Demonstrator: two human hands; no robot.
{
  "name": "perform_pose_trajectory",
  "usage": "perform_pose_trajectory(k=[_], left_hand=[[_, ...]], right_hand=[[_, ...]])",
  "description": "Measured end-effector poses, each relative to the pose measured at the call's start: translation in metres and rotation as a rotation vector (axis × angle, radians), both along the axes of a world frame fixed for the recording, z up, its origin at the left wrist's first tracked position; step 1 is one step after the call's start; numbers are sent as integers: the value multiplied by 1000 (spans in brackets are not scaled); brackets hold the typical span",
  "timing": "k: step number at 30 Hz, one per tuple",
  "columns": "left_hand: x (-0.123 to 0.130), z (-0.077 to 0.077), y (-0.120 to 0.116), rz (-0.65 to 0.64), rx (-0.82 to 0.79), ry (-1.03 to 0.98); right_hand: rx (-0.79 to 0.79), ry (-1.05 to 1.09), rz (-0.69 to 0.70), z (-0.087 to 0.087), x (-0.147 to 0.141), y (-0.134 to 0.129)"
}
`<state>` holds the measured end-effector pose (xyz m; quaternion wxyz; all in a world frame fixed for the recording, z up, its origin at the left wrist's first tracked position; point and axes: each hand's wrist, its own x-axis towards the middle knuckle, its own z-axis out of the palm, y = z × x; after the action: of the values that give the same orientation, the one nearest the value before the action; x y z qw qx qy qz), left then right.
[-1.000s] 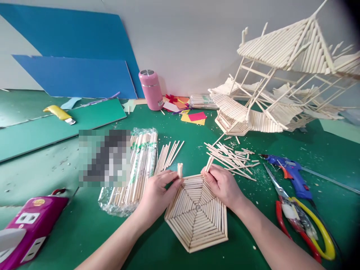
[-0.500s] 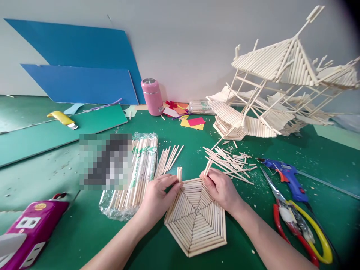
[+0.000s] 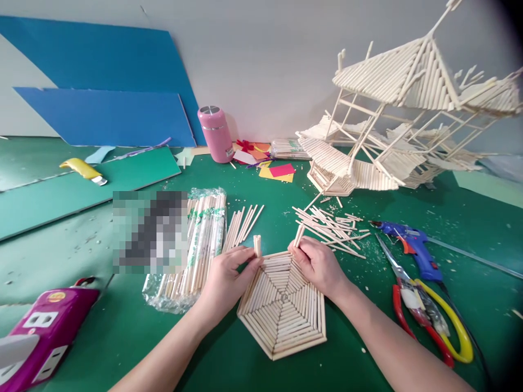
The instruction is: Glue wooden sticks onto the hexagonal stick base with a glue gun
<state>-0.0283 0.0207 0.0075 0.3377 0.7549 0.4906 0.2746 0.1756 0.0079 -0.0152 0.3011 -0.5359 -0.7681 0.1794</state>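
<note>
A hexagonal panel of wooden sticks (image 3: 292,321), laid in a web pattern, lies on the green tabletop before me. At its far left corner my left hand (image 3: 229,277) is closed, thumb and fingers pinching a short upright bundle of sticks (image 3: 257,243). My right hand (image 3: 322,268) is closed at the far right corner around a similar short stick bundle (image 3: 299,234), which leans a little to the right. Both bundles stick up above the fingers; their lower ends are hidden, so I cannot tell whether they are fixed to the panel.
Loose sticks (image 3: 333,231) lie beyond my right hand. A bagged stick pack (image 3: 204,228) is at left. Scissors (image 3: 402,283) and a blue glue gun (image 3: 417,245) lie right. A stick-built pavilion (image 3: 392,81), pink flask (image 3: 216,136), yellow cutter (image 3: 84,169) and purple power strip (image 3: 53,316) stand around.
The camera view has shifted slightly, so everything sits a little higher and further left. Both hands keep their grips on the stick bundles at the panel's corners.
</note>
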Motion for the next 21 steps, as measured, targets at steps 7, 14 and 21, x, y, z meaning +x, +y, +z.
perform_pose_trajectory(k=[7,14,21], left_hand=[[0,-2,1,-2,-3,-2],[0,1,1,4,-12,-10],[-1,-1,2,-2,1,-1]], right_hand=[[2,3,-3,-1,0,1],[3,1,-4,-2,0,0],[14,-1,-7,-2,0,0]])
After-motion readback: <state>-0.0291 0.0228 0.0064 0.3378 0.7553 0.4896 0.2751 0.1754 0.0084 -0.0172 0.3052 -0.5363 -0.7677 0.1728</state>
